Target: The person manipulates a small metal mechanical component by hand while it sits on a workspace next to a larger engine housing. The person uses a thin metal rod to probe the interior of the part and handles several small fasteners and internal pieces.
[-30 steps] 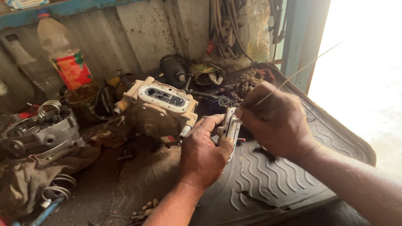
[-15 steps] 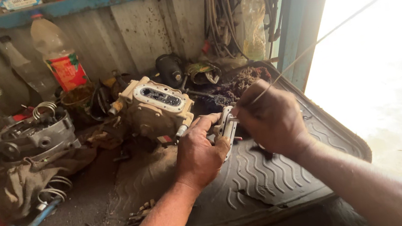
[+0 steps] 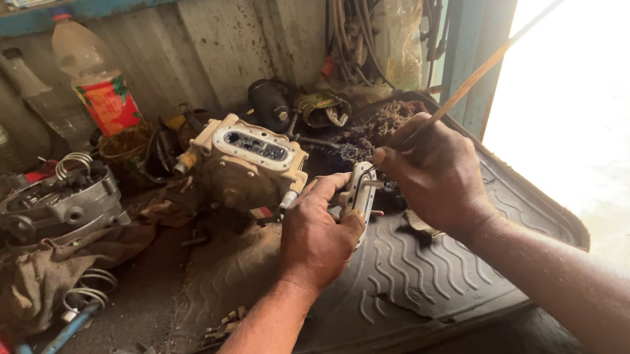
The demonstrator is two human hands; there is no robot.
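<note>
At the centre of the frame a small pale metal part (image 3: pixel 358 193) sits in the left hand (image 3: pixel 317 235), whose fingers are clenched around its lower side, holding it just above the ribbed black rubber mat (image 3: pixel 419 275). The right hand (image 3: pixel 435 172) is closed on a long thin rod (image 3: pixel 518 34) that runs from its fingers up to the upper right corner of the frame; the rod's lower end meets the part, though the exact contact point is hidden by the fingers.

Just left of the hands, a cream-coloured engine casing (image 3: pixel 251 164) rests on the bench, its oblong opening facing up. Further left lies a grey metal housing (image 3: pixel 61 207) on a dirty rag (image 3: pixel 52 271), with coil springs (image 3: pixel 89 287) nearby.

Against the corrugated wall in the upper left stands a clear plastic bottle (image 3: pixel 94 83) with a red label; it looks nearly empty. A second plastic bottle (image 3: pixel 401 31) hangs at upper centre among hoses, its contents yellowish and unclear. A dark tin (image 3: pixel 124 146) beside the first bottle holds something grimy that I cannot make out.
</note>
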